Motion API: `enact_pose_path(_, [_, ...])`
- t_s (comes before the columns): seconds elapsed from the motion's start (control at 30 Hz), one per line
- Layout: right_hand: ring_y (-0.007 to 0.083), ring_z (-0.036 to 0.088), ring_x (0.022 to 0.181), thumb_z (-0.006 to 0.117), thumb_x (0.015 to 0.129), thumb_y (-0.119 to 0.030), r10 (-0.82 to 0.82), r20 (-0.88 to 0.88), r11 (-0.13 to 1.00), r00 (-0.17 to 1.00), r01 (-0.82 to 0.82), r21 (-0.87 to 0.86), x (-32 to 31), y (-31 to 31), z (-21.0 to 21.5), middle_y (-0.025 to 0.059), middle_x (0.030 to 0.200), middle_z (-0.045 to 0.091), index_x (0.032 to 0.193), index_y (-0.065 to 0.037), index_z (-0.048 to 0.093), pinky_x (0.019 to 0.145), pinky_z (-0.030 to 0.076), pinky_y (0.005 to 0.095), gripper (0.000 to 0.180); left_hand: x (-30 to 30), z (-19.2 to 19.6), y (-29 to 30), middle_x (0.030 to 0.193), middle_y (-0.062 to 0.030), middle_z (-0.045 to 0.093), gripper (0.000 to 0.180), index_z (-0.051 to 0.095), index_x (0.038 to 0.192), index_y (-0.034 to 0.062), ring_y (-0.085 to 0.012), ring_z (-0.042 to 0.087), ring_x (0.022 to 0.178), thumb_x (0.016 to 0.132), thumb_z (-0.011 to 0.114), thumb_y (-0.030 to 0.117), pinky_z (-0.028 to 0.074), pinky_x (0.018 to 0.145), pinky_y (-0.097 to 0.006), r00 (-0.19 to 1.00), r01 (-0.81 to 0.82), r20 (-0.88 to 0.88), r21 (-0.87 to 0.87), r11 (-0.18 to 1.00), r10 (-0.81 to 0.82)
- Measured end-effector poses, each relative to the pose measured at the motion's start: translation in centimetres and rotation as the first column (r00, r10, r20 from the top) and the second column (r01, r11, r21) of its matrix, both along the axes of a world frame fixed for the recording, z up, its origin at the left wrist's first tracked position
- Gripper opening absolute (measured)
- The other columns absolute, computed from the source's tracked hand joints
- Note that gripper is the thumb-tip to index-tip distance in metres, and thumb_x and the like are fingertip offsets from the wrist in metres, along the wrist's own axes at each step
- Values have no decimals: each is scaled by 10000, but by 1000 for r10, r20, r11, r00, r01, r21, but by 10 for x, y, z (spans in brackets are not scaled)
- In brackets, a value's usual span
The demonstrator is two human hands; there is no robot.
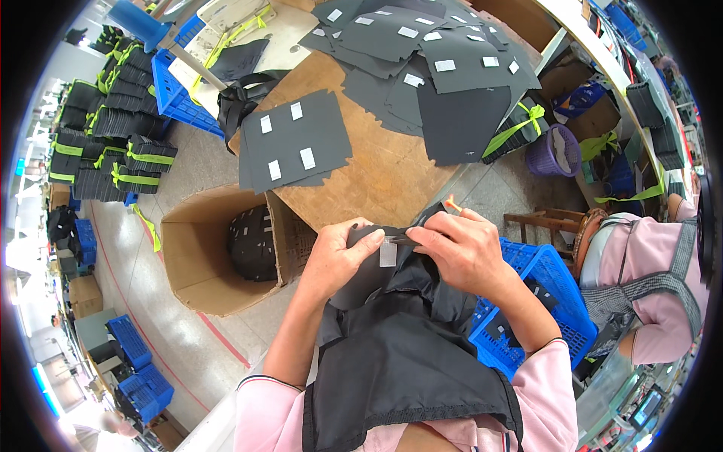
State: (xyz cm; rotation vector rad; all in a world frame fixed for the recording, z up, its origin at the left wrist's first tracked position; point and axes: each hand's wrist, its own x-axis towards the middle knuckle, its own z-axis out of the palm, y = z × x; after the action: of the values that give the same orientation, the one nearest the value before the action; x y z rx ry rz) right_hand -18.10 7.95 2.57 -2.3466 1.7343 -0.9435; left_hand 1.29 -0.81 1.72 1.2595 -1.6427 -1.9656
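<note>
- A wooden desk [361, 188] is filling the middle.
- Pale tiled floor [158, 301] is gleaming under daylight.
- Blue crates [143, 380] are lining the floor's edge.

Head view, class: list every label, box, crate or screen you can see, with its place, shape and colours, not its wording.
Label: small grey-white rectangle on the black fabric piece held by both hands.
Labels: four white rectangles on the black sheet on the table.
Cardboard box: brown, open, left of the hands.
Crate: blue plastic, right of the hands.

We find bare wooden table [361, 173] ahead of the hands. Black fabric panels [294, 139] and a cardboard box [197, 260] obstruct the left.
</note>
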Motion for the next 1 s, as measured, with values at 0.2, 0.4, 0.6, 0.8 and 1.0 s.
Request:
enact_pose_path(0.2, [163,568,607,752,599,-101,7,50,1000,999,-7,-6,-5,9,-3,4,736,571,873,-99,661,530,411,287,289,0,-8,2,673,52,522,173,603,791,31,-35,433,620,857,623,189,354,552,-207,991,-26,-125,183,983,50])
enact_pose_path(0.4, [171,535,571,747,606,-91,-55,179,998,982,61,-25,6,4,-14,15,720,553,919,-102,646,488,377,284,329,-2,-1,-1,695,41,542,162,603,791,30,-37,455,625,855,623,178,370,564,-205,989,-56,-122,190,980,80])
enact_pose_path(0.6, [216,531,567,735,639,-69,-109,317,994,942,114,6,7,8,-18,36,731,554,915,-85,641,507,415,295,292,0,0,-2,721,23,561,161,601,803,22,-46,486,640,850,643,171,395,588,-204,988,-41,-135,206,978,70])
enact_pose_path(0.8, [153,475,658,695,681,-37,-377,622,891,686,85,446,-10,-11,-5,78,705,505,896,-33,624,611,420,284,227,-1,-3,0,720,49,536,149,621,891,25,-36,443,658,900,566,163,368,594,-198,998,1,-63,-31,1000,-3])
enact_pose_path(1.0, [161,418,630,653,774,-166,-238,571,820,786,-153,551,-29,-22,-17,58,659,450,801,13,539,573,371,323,214,-7,-18,-2,870,0,556,231,527,1101,43,-52,485,756,936,536,205,412,693,-203,960,-114,-241,118,986,140])
